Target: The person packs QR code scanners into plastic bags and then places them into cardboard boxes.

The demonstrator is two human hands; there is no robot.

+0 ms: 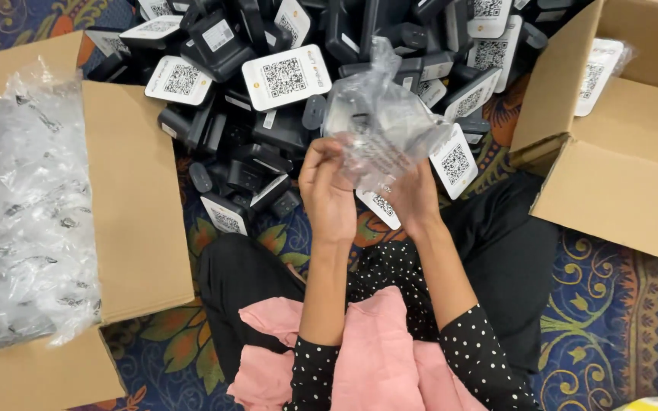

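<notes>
Hands (329, 190) on crinkled clear plastic bag (378, 125)

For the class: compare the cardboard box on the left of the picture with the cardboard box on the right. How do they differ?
The left box is heaped with crumpled clear plastic bags; the right box shows mostly bare cardboard, with one white-labelled item in a clear bag at its top. The left box runs off the frame's bottom corner; the right box sits higher. Both are brown, open, and rest on patterned carpet.
</notes>
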